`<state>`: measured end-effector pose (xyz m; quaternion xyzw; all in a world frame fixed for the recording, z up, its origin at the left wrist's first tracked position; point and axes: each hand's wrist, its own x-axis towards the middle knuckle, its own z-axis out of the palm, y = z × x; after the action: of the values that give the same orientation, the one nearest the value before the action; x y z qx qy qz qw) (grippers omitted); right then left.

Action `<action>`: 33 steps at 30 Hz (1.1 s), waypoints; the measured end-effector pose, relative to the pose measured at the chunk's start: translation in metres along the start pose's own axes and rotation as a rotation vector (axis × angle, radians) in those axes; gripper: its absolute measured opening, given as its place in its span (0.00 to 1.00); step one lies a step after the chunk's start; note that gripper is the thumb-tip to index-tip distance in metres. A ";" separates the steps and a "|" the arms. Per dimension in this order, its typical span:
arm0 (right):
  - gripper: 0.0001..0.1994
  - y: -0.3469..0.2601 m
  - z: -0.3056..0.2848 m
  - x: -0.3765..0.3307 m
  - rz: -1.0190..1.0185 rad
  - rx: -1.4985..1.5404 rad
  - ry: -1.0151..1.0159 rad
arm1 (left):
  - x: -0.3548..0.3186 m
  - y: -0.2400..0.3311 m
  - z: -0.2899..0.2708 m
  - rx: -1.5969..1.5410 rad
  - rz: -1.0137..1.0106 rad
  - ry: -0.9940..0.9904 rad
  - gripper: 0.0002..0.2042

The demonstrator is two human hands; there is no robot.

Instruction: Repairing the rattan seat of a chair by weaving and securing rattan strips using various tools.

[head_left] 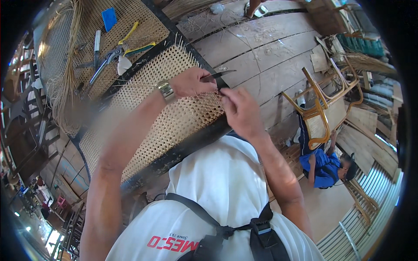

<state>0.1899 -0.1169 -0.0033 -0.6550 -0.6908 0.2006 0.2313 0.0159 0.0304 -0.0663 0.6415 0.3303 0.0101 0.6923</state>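
My left hand [191, 82], with a metal watch on its wrist, grips a dark knife [217, 75] whose blade points toward the upper right. My right hand [239, 111] pinches a thin cane strand right beside the blade, at the edge of a woven cane panel [170, 122]. The panel sits in a dark frame [196, 141] that leans against my body. Short cane ends stick up along the panel's top edge.
A second woven panel [65, 39] lies behind with pliers [113, 52], a blue block [109, 18] and a bundle of loose cane strands [69, 82]. To the right a person in blue [324, 167] sits on the wooden plank floor holding a cane chair frame [324, 102].
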 end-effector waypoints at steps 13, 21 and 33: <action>0.28 0.030 0.024 0.041 0.448 0.038 -0.171 | -0.020 -0.010 0.044 0.398 0.363 0.583 0.08; 0.29 0.045 0.031 0.056 0.403 0.188 -0.294 | -0.014 -0.014 0.055 0.375 0.316 0.746 0.08; 0.19 -0.028 -0.031 0.030 0.337 1.026 -0.163 | -0.053 0.059 0.084 -0.663 0.357 0.511 0.22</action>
<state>0.1844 -0.0900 0.0394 -0.5421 -0.4055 0.5962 0.4316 0.0378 -0.0569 0.0064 0.4091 0.3536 0.3925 0.7440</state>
